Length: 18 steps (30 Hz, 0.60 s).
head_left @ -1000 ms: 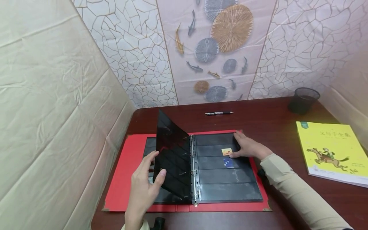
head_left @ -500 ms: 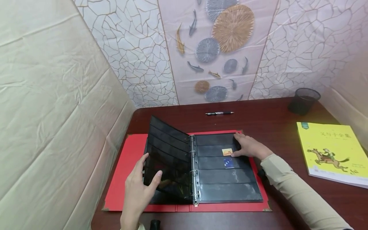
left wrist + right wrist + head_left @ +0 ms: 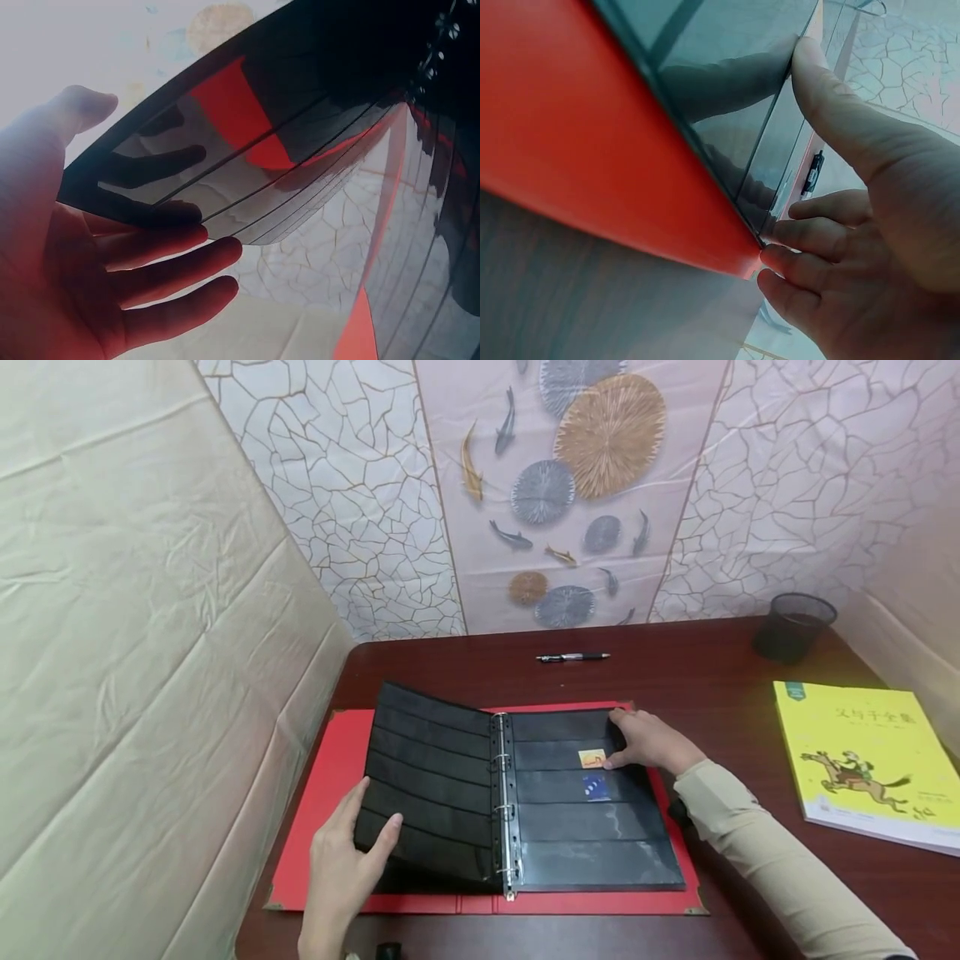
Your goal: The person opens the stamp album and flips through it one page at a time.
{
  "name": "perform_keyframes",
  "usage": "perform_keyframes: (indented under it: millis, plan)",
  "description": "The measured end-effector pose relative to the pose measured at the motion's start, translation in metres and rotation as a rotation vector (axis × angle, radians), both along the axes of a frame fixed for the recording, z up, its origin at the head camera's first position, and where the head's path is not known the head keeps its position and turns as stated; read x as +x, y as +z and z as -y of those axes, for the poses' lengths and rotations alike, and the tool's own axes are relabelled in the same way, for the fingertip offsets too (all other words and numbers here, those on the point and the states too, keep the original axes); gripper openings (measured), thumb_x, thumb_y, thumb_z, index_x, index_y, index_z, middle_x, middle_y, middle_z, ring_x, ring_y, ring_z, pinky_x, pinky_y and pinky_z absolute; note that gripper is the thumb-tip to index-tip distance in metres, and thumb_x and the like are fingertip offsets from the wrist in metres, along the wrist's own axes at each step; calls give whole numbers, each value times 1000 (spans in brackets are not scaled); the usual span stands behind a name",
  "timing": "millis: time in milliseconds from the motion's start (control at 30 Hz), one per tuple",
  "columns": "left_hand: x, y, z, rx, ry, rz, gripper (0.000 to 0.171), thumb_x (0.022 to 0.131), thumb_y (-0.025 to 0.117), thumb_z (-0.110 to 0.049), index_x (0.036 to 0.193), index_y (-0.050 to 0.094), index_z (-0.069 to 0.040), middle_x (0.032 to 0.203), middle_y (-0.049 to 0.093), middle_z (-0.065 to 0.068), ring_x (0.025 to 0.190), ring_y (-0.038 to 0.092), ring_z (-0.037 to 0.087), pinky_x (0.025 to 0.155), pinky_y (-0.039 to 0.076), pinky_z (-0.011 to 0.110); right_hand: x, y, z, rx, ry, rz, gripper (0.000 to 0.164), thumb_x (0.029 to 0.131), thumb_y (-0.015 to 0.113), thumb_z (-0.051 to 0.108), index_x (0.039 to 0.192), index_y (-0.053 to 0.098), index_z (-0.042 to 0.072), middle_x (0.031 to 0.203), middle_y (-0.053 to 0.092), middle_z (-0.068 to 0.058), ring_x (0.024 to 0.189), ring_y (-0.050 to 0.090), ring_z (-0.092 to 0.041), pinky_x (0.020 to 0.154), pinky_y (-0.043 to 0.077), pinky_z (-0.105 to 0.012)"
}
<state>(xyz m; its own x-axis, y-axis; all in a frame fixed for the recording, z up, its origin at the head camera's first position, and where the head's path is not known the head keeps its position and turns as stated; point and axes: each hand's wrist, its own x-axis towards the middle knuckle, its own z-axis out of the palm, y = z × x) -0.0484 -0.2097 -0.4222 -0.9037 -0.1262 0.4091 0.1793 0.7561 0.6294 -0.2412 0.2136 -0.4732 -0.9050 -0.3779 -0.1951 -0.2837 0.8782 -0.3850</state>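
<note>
A red ring binder [image 3: 318, 777], a stamp album with black pocket pages, lies open on the desk. Its left-hand black page [image 3: 431, 768] tilts up from the metal rings. My left hand [image 3: 337, 852] is at that page's outer edge; in the left wrist view the fingers [image 3: 184, 259] extend beneath the sheet and the thumb stands away from it. On the right-hand page [image 3: 600, 860] sit a small yellow stamp [image 3: 592, 759] and a blue stamp [image 3: 597, 787]. My right hand [image 3: 651, 743] rests at this page's upper outer edge, thumb [image 3: 817, 67] on the sheet beside the yellow stamp, fingers loosely bent.
Behind the binder lies a black-and-silver pen [image 3: 573, 657]. A yellow book [image 3: 862, 760] is on the desk to the right, with a black mesh pen holder [image 3: 793, 628] at the back right corner. Cloth-covered walls [image 3: 150, 652] border the desk.
The page at my left hand has swung left and down toward the left side of the binder, and that hand moved left with it. My right hand has stayed nearly still.
</note>
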Motion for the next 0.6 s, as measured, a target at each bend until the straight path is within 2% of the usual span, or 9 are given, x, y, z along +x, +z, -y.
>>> perform_keyframes:
  millis: [300,600]
  plan:
    - [2,-6,19,-1,13,219,71,91,75,-38,146,51,2,141,55,27,131,52,42,102,43,62,1,0,2,-22,-16,-8,87,75,91,34,136,49,-11,128,57,-32,107,59,-39,96,48,-59]
    - [-2,-15,34,16,-2,403,74,95,70,-39,148,46,6,145,49,30,134,47,44,104,41,62,-2,0,3,-7,-31,-8,87,74,92,34,134,50,-12,123,60,-31,96,59,-33,95,50,-58]
